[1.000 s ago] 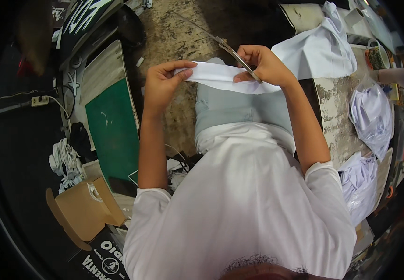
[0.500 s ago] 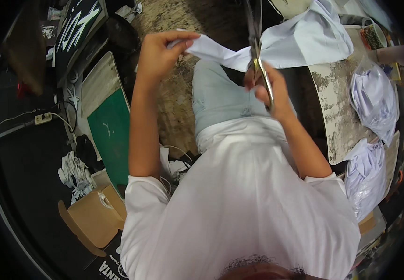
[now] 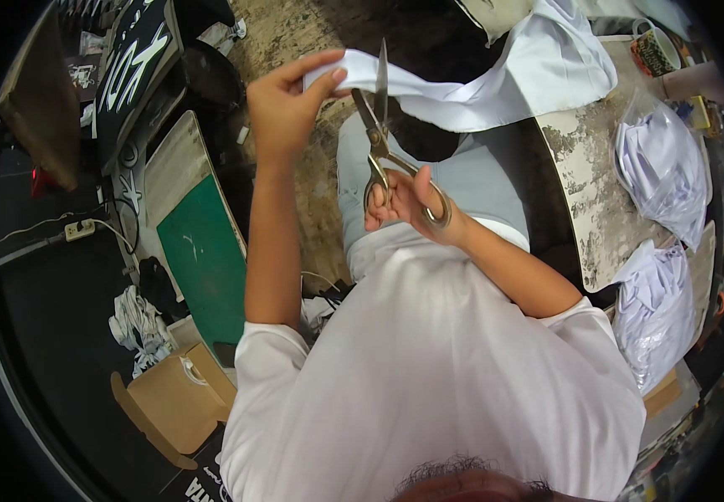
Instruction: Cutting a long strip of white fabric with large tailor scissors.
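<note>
My left hand [image 3: 291, 96] pinches the narrow end of a white cloth [image 3: 538, 71] between thumb and fingers. The cloth stretches rightward from there, widens, and lies over the edge of the worn table at the right. In my right hand [image 3: 416, 205] is a pair of large metal scissors [image 3: 376, 138], held by the handle loops with the blades pointing up and spread apart. The blade tips are by the strip of cloth, just right of my left fingers; one blade crosses in front of it. Whether the cloth lies between the blades I cannot tell.
Two clear bags of folded white cloth [image 3: 662, 167] rest at the right on the worn table [image 3: 575, 184], with a patterned mug [image 3: 655, 50] behind. At the left are a green-topped board [image 3: 203, 251], an open cardboard box [image 3: 178, 397], a bundle of white cord [image 3: 138, 322] and a power socket [image 3: 79, 230].
My right hand has brought the scissors leftward and nearer to me, close to my left fingers, and the blades are now spread apart. My left hand keeps its pinch on the cloth.
</note>
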A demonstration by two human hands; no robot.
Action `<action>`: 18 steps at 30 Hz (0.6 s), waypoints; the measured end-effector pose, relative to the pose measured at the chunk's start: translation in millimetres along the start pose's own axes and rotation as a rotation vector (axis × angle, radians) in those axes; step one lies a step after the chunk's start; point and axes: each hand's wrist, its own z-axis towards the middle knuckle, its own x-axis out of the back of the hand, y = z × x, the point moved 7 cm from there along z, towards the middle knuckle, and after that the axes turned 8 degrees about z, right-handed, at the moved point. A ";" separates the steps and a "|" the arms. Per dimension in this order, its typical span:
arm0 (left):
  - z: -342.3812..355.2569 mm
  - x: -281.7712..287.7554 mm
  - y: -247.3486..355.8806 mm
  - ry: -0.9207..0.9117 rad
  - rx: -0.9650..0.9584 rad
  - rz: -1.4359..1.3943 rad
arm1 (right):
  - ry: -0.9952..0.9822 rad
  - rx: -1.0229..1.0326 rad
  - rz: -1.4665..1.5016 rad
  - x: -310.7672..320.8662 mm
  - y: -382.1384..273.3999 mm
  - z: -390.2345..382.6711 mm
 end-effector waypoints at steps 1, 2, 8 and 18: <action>-9.9 5.8 -6.0 0.058 0.020 -0.073 | 0.033 -0.010 -0.042 1.0 -6.1 0.4; -19.1 11.8 -11.8 0.117 0.042 -0.146 | 0.066 -0.023 -0.084 4.3 -9.5 0.6; -48.2 19.8 -37.3 0.172 0.110 -0.208 | 0.157 -0.009 -0.216 12.7 -17.6 -7.2; -63.5 25.5 -56.3 0.241 0.105 -0.278 | 0.231 -0.085 -0.289 16.2 -15.2 -16.7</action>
